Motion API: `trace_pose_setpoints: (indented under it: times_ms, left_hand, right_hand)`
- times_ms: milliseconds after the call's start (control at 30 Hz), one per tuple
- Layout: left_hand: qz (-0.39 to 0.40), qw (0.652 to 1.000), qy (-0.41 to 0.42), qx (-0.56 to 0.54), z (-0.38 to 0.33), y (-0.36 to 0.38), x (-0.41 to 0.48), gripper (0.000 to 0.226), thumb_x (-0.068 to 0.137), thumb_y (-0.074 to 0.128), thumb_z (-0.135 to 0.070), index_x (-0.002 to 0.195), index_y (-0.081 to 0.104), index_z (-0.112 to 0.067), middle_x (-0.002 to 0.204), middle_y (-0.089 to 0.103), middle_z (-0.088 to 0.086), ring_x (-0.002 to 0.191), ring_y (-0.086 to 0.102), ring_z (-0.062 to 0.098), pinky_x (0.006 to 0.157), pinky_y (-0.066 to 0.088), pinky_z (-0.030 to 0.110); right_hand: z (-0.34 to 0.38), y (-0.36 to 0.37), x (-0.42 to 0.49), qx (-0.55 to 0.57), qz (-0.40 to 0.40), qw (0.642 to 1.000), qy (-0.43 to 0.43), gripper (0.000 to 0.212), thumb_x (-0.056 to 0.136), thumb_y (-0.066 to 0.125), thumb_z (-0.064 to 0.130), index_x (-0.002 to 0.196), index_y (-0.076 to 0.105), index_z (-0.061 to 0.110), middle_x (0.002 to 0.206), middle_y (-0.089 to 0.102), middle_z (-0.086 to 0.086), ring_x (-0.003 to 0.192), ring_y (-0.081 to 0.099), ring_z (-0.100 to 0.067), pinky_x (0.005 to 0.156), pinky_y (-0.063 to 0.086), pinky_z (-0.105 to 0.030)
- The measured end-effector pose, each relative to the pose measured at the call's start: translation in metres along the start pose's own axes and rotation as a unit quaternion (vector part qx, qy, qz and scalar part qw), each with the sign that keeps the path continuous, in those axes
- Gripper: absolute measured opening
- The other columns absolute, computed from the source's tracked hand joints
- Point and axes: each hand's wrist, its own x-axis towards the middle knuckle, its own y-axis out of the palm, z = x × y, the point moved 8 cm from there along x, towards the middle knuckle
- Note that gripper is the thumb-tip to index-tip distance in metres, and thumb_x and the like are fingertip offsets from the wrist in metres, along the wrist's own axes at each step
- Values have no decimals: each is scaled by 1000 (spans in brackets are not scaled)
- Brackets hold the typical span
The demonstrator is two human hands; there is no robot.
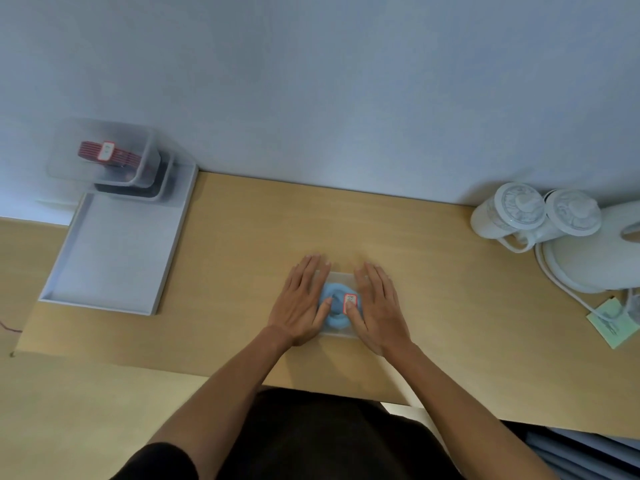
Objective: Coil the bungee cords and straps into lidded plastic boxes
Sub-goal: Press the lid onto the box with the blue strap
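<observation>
Under left hand (pixel 300 301) and right hand (pixel 381 306), box (pixel 341 278) holds blue coil (pixel 335 323).

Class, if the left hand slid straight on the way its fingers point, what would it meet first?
Likely the wall behind the desk; only bare desk lies between the left hand and it.

Wood desk (pixel 242 237) w/ tray (pixel 110 251), box (pixel 341 279), jugs (pixel 512 211)

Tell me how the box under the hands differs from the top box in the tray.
The near box holds a blue strap; the top box holds a red strap. The near box lies on the table under the left hand and right hand; the top box sits stacked on other boxes in the tray. Both are clear plastic.
</observation>
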Motion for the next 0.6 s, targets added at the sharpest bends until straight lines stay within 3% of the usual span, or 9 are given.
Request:
trace_pose_setpoints:
  times_ms: [133, 200, 267, 333, 400, 500, 600]
  left_hand:
    - [1, 998, -52, -38, 15, -10, -1, 77, 82, 25, -41, 152, 7, -14, 160, 6, 11, 148, -1, 23, 120, 8, 41]
    - [-11, 990, -136, -47, 30, -16, -11, 83, 77, 26, -51, 150, 17, -12, 153, 21, 13, 142, 18, 29, 116, 20, 40]
    - [-14, 978, -204, -41, 39, -19, -23, 83, 75, 26, -61, 139, 36, -8, 132, 41, 14, 122, 40, 33, 103, 35, 40]
    - [-10, 963, -256, -84, 41, -17, -33, 69, 81, 36, -64, 119, 46, -7, 114, 49, 12, 107, 47, 31, 91, 41, 39]
    - [-6, 941, -299, -160, 37, -13, -38, 46, 91, 48, -50, 106, 45, -7, 107, 51, 12, 102, 50, 31, 83, 42, 39]
    - [-33, 911, -340, -231, 36, -18, -44, 35, 95, 50, -36, 102, 44, -2, 104, 53, 16, 97, 54, 33, 75, 40, 37]
    - [-63, 894, -372, -240, 55, -36, -50, 32, 93, 52, -30, 105, 48, -1, 109, 55, 16, 99, 54, 32, 79, 40, 36]
  right_hand:
    - [-5, -12, -2, 43, 3, 999, 28, 71, 86, 34, 39, 150, 17, 13, 158, 10, -9, 146, 6, -23, 119, 13, -42]
    - [-13, -23, -7, 47, -18, 994, 93, 74, 85, 48, 37, 149, 18, 13, 153, 22, -11, 140, 20, -27, 115, 22, -41]
    - [-21, -28, -12, 29, -7, 986, 166, 77, 85, 56, 40, 148, 20, 14, 140, 37, -11, 127, 38, -29, 104, 31, -39]
    - [-24, -22, -15, 74, 41, 970, 229, 73, 86, 55, 43, 146, 22, 16, 134, 44, -12, 119, 48, -33, 95, 37, -39]
    - [-20, -18, -12, 125, 64, 955, 260, 69, 86, 53, 42, 143, 25, 15, 133, 47, -14, 114, 52, -37, 89, 42, -40]
    - [-3, -17, -1, 120, 72, 960, 241, 70, 87, 56, 39, 142, 25, 10, 134, 46, -17, 116, 52, -38, 90, 42, -40]
    - [22, -18, 14, 120, 83, 965, 216, 71, 88, 56, 33, 145, 22, 8, 139, 43, -18, 122, 48, -36, 95, 40, -38]
